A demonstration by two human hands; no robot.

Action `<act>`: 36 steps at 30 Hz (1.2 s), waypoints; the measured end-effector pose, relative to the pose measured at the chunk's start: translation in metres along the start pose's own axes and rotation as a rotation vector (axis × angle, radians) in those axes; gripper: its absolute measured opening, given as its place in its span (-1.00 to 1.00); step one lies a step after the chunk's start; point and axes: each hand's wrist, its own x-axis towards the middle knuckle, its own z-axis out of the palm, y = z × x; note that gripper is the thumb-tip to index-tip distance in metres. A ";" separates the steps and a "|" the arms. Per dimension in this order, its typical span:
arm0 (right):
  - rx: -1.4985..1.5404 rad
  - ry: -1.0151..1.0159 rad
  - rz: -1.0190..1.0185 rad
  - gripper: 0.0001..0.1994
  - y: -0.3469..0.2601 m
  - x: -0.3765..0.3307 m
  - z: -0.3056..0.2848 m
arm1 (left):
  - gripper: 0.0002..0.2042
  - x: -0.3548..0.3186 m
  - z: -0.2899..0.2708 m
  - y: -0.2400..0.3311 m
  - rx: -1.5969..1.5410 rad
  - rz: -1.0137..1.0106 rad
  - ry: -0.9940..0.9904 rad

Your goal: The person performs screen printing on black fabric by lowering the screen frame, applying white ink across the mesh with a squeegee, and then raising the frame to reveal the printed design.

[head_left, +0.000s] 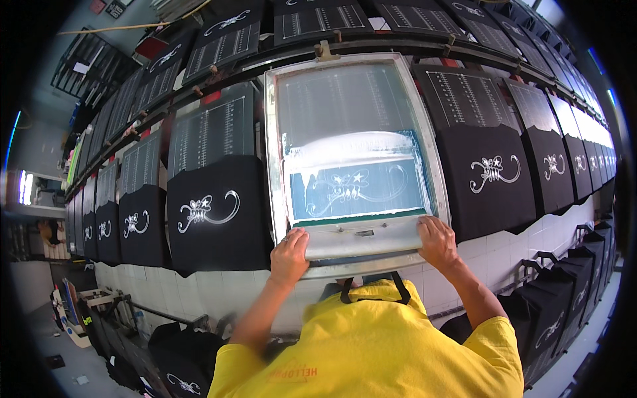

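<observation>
A wide metal squeegee point(365, 242) with a green blade edge lies across the near end of a screen-printing frame point(271, 126). My left hand point(290, 253) is closed round its left end, and my right hand point(438, 241) grips the right end. Beyond the blade, the blue stencil mesh point(361, 192) shows a scroll design with stars. A thick band of white ink point(352, 148) lies across the mesh, with a thin white line along the blade. The frame rests over a board; the cloth beneath is mostly hidden.
Black cloth pieces with white scroll prints point(209, 211) lie on sloping boards to the left, and more point(494, 169) to the right. A metal rail point(245, 66) with small stops runs behind the frame. Another row of black-draped boards point(557, 298) stands at lower right.
</observation>
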 end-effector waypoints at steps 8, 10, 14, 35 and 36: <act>-0.018 -0.062 0.035 -0.67 0.052 0.090 0.024 | -0.69 0.095 0.012 -0.051 -0.057 0.017 -0.038; -0.054 -0.113 0.063 -0.71 0.065 0.113 0.027 | -0.69 0.120 0.013 -0.058 -0.093 -0.014 -0.064; -0.003 -0.182 0.084 -0.81 0.076 0.150 0.010 | -0.76 0.159 0.002 -0.067 -0.076 -0.083 -0.193; 0.115 0.079 -0.051 -0.76 0.027 0.046 -0.044 | -0.67 0.060 -0.058 0.005 -0.068 -0.118 -0.127; 0.102 0.097 -0.056 -0.75 0.020 0.030 -0.036 | -0.67 0.042 -0.055 0.012 -0.091 -0.141 -0.132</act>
